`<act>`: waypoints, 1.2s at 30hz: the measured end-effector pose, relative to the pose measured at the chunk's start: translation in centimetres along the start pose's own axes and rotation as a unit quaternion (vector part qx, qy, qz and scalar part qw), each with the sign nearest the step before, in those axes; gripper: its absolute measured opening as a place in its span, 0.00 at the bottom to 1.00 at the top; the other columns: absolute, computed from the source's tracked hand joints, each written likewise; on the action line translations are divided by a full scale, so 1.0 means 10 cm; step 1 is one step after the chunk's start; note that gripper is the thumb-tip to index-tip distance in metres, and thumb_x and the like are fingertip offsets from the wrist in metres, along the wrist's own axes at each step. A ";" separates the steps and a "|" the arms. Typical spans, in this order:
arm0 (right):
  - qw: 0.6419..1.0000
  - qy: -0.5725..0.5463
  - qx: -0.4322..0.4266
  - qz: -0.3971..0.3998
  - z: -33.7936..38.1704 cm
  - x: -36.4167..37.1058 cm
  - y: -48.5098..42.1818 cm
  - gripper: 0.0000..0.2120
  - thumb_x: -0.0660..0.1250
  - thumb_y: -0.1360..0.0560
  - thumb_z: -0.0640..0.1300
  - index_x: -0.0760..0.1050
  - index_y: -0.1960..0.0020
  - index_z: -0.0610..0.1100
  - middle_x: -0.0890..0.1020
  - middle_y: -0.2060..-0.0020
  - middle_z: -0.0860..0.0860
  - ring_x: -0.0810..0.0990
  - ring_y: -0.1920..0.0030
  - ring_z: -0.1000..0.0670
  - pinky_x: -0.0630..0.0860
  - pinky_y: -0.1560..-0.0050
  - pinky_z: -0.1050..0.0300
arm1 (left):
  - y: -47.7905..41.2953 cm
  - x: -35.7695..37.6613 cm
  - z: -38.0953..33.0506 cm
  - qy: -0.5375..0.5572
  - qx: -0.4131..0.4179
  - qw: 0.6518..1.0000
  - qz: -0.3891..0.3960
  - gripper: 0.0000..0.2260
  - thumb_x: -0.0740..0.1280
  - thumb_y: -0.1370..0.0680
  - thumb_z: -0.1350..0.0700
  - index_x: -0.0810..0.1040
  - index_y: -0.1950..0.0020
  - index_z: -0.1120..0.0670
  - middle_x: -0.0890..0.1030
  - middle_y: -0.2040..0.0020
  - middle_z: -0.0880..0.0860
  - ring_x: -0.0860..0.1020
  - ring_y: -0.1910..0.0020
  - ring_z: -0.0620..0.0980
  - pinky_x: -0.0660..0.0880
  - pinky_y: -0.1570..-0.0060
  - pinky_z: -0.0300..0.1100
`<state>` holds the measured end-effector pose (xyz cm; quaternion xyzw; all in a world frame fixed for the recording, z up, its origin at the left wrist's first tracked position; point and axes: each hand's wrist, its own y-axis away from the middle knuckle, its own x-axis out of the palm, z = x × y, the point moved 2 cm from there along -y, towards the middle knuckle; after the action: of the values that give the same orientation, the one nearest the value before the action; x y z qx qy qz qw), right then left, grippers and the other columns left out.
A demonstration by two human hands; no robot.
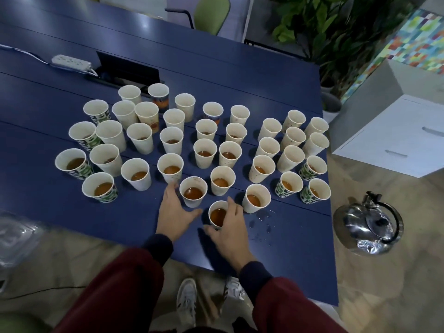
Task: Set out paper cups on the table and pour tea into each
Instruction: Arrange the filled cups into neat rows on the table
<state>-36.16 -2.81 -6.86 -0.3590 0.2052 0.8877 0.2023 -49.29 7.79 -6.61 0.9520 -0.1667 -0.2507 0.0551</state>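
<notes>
text: none legible | printed paper cups point(108, 197): green-and-dark pattern, too blurred to read | orange-printed cup point(162, 102): marks too small to read | brands, numbers, signs: none made out

The paper cups point(205, 152) stand crowded in rows on the near half of the worktop point(240, 75), with tea point(193, 193) in the near ones. The nearest cup point(217, 216) stands alone before the rest, in my right grip point(230, 231). My left grip point(171, 212) lies on the worktop just left of it, beside the next cup back. Drops point(263, 216) lie right of the nearest cup. Behind the cups, far left, lies a power strip point(70, 62). The kettle point(368, 223) sits on the floor right of the worktop, with a drawer cabinet point(394, 138) behind it and a plant point(319, 27) further back.
</notes>
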 end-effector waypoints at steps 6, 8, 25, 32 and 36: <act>0.999 -0.001 0.023 -0.045 0.00 0.03 0.03 0.30 0.73 0.26 0.52 0.66 0.29 0.46 0.71 0.34 0.48 0.75 0.37 0.44 0.73 0.44 0.52 | -0.13 -0.01 0.06 0.013 0.011 1.000 -0.009 0.34 0.83 0.36 0.56 0.71 0.36 0.50 0.80 0.39 0.49 0.77 0.41 0.49 0.72 0.43 0.44; 0.998 0.000 0.019 -0.057 -0.02 -0.02 0.09 0.26 0.73 0.26 0.54 0.68 0.33 0.47 0.74 0.37 0.50 0.76 0.40 0.46 0.71 0.49 0.55 | -0.17 0.02 0.04 0.010 0.025 0.999 -0.021 0.30 0.83 0.35 0.55 0.71 0.40 0.49 0.81 0.44 0.48 0.77 0.47 0.47 0.70 0.48 0.41; 0.963 0.044 0.166 -0.210 -1.31 -1.46 0.08 0.32 0.78 0.30 0.47 0.70 0.33 0.37 0.78 0.40 0.39 0.77 0.40 0.38 0.71 0.44 0.50 | 0.06 0.08 -0.01 -0.026 0.051 0.998 -0.016 0.23 0.79 0.29 0.52 0.74 0.39 0.53 0.80 0.46 0.50 0.75 0.49 0.49 0.71 0.53 0.43; 0.953 0.042 0.225 -0.200 -1.65 -1.58 -0.14 0.31 0.79 0.31 0.44 0.69 0.35 0.34 0.75 0.39 0.35 0.75 0.38 0.35 0.71 0.39 0.46 | 0.26 0.09 -0.24 -0.020 0.089 0.996 -0.015 0.22 0.79 0.30 0.51 0.75 0.41 0.54 0.79 0.49 0.47 0.77 0.52 0.47 0.72 0.54 0.39; 0.954 0.055 0.219 -0.196 -1.67 -1.58 -0.17 0.32 0.79 0.31 0.44 0.68 0.35 0.34 0.74 0.38 0.34 0.74 0.37 0.35 0.71 0.39 0.46 | 0.29 0.12 -0.33 -0.033 0.117 0.992 -0.006 0.22 0.79 0.30 0.49 0.75 0.42 0.53 0.81 0.49 0.48 0.79 0.52 0.46 0.77 0.54 0.42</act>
<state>-15.62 -13.20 -6.84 -0.3874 0.3311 0.7425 0.4347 -47.56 4.76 -3.76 0.9440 -0.1909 -0.2612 -0.0642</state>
